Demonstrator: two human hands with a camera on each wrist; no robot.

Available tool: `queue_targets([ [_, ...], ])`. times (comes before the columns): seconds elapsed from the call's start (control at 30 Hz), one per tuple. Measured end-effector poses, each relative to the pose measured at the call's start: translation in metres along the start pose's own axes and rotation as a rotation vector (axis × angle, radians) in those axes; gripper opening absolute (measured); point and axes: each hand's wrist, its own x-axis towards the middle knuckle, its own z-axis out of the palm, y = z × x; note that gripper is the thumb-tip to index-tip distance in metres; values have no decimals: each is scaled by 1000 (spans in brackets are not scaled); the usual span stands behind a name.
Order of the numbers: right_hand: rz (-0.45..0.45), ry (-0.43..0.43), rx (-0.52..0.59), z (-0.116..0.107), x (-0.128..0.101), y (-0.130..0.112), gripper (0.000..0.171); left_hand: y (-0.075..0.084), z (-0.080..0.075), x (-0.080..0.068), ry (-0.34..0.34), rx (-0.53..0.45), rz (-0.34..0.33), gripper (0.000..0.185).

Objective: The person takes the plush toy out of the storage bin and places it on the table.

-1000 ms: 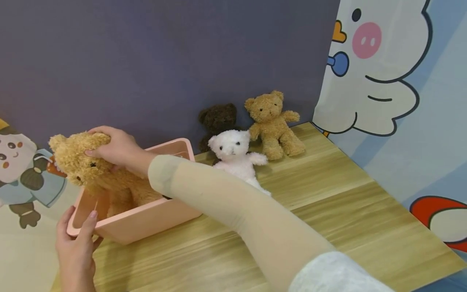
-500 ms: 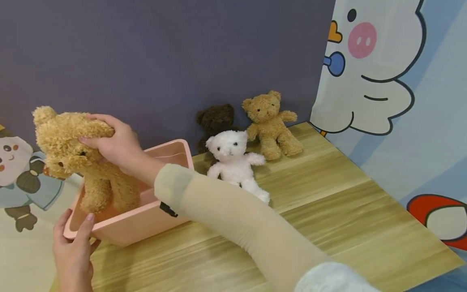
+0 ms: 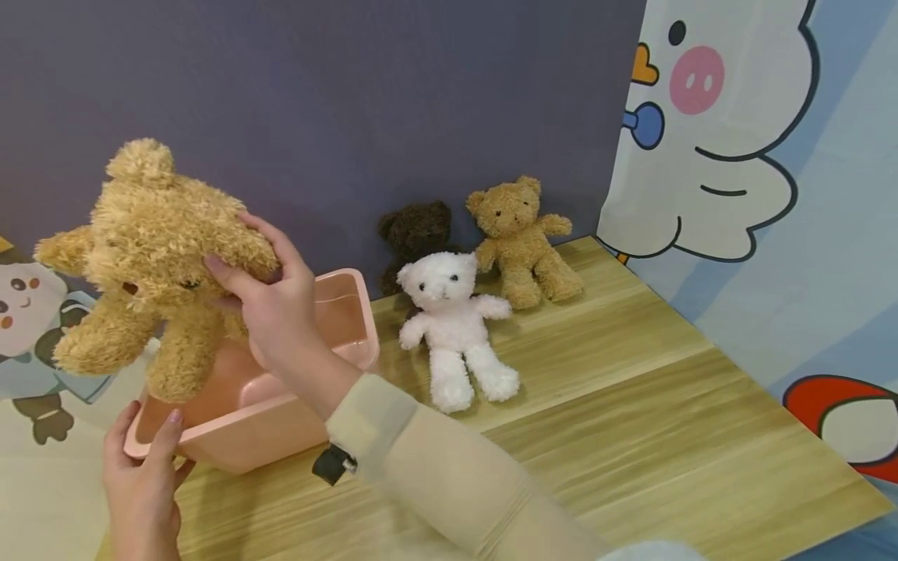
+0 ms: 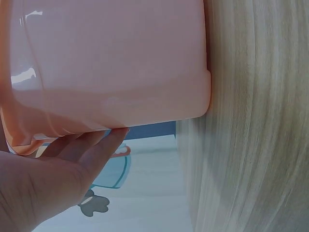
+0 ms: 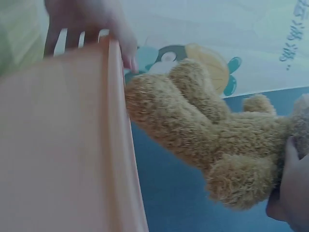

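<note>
Lifted higher since a second ago, the tan teddy bear (image 3: pixel 150 257) now hangs clear above the pink bin (image 3: pixel 281 421), right hand (image 3: pixel 270 308) fingers clamped on its head. Left hand (image 3: pixel 143 475) pinches the bin's 7 o'clock corner, steadying it on the bench (image 3: pixel 631 389).

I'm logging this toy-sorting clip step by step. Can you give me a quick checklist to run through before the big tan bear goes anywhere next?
1. Right hand has a firm grip on the big tan bear: ok, fingers curl round its head.
2. Bear's legs are clear of the pink bin: ok, they hang above the rim.
3. Left hand steadies the bin: ok, it grips the near corner.
4. Bin sits flat on the wooden table: cannot tell, its near end overhangs the edge.
5. Free table space beside the white bear: ok, bare wood to its right.
</note>
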Motion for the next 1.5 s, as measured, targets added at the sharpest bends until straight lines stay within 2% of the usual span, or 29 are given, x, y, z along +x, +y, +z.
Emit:
queue_targets([
  [0.23, -12, -27, 267, -20, -37, -8, 53, 1, -2, -1, 8, 36, -21, 72],
  [0.37, -18, -25, 383, -34, -50, -21, 50, 0, -2, -1, 13, 53, -14, 61],
  [0.5, -62, -60, 447, -51, -56, -37, 45, 0, -2, -2, 9, 50, -1, 55],
  [0.7, -191, -130, 480, -82, -57, -67, 38, 3, 0, -4, -11, 51, 4, 72],
  [0.77, -214, -123, 497, -92, -56, -76, 36, 4, 1, -4, -17, 45, 16, 74],
  [1.0, -239, 0, 608, -126, -54, -110, 42, 4, -2, -5, -2, 20, 39, 75],
  [1.13, -311, 61, 583, -146, -53, -130, 43, 3, -4, -4, -4, 1, 45, 75],
  [1.3, -403, 127, 420, -171, -55, -154, 44, 3, -4, -3, -9, 9, 40, 75],
  [1.5, -449, 168, 263, -197, -65, -178, 47, 2, -3, -3, -11, 21, 39, 76],
])
